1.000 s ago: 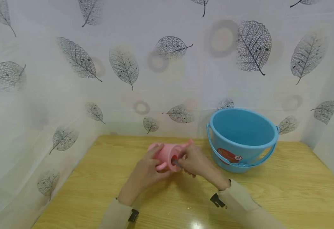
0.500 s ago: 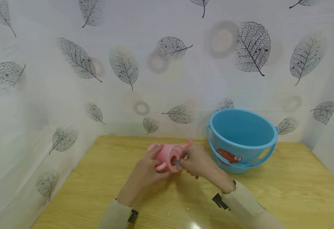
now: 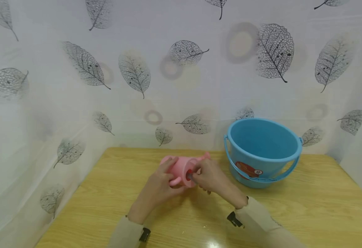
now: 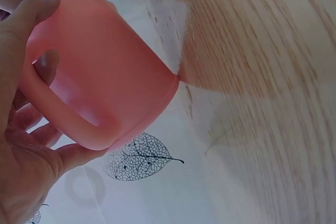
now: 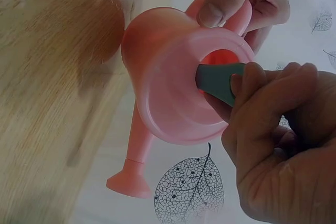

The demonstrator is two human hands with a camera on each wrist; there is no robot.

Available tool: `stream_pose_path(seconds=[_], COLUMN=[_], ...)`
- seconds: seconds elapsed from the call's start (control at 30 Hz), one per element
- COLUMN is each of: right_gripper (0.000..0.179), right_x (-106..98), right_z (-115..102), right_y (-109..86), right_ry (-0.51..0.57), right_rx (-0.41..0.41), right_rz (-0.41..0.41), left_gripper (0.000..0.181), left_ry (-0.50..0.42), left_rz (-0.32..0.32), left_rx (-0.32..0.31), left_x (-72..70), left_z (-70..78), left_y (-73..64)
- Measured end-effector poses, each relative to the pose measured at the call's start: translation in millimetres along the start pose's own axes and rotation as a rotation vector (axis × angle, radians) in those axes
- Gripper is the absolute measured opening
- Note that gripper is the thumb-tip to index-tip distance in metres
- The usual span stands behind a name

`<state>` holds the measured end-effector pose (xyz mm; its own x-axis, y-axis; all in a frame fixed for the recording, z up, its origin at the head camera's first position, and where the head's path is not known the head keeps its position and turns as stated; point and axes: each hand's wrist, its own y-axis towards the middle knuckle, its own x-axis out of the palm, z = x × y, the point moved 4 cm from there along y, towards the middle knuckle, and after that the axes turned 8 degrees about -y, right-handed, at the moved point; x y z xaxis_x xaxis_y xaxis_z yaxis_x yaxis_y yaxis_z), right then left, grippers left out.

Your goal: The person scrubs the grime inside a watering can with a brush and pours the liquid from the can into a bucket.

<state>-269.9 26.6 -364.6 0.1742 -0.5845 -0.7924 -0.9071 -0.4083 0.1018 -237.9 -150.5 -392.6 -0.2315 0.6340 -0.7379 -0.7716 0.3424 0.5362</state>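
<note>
A pink watering can (image 3: 177, 167) lies tipped on its side low over the table, its round opening turned to the right. In the left wrist view its loop handle (image 4: 63, 111) shows, with my left hand (image 3: 159, 182) gripping around the handle and body, thumb near the rim. My right hand (image 3: 210, 175) pinches a flat teal-grey handle-like piece (image 5: 218, 80) whose far end reaches into the can's opening; that end is hidden inside, so I cannot tell what kind of tool it is. The spout (image 5: 137, 150), flared at its tip, points away from me.
A light blue bucket (image 3: 264, 168) with a red label and a hanging handle stands at the back right, close to my right hand. The wooden table (image 3: 106, 199) meets a leaf-patterned curtain (image 3: 181, 86) at the back and sides. Small wet-looking specks lie near the front.
My right hand drew slightly back with the teal-grey piece half a second ago, and now sits closer in, with less of the piece outside the opening. The left hand barely moved.
</note>
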Motion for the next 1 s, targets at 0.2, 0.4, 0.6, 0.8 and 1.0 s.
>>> stream_pose_path(seconds=[0.2,0.4,0.6,0.8,1.0], right_gripper=[0.010,0.009,0.011,0.012,0.011], right_x=[-5,-16,-23,-26,-28], right_z=[-2,-9,-15,-17,-14], right_y=[-2.7,-9.3,-13.6,-15.3,-15.4], right_ry=[-0.008,-0.024,-0.059,-0.071,-0.048], right_rx=[0.015,0.014,0.011,0.000,-0.034], right_rz=[-0.030,-0.062,-0.051,-0.041,-0.038], left_gripper=[0.046,0.046,0.046,0.045,0.044], left_ry=[-0.006,-0.014,-0.016,-0.021,-0.030], left_rz=[0.011,0.011,0.014,-0.004,-0.008], left_rx=[0.007,0.004,-0.004,-0.033,-0.036], left_x=[-1.0,-2.1,-1.6,-1.1,-1.4], left_z=[0.7,0.5,-0.9,-1.9,-2.7], left_y=[0.0,-0.5,-1.2,-1.6,-1.6])
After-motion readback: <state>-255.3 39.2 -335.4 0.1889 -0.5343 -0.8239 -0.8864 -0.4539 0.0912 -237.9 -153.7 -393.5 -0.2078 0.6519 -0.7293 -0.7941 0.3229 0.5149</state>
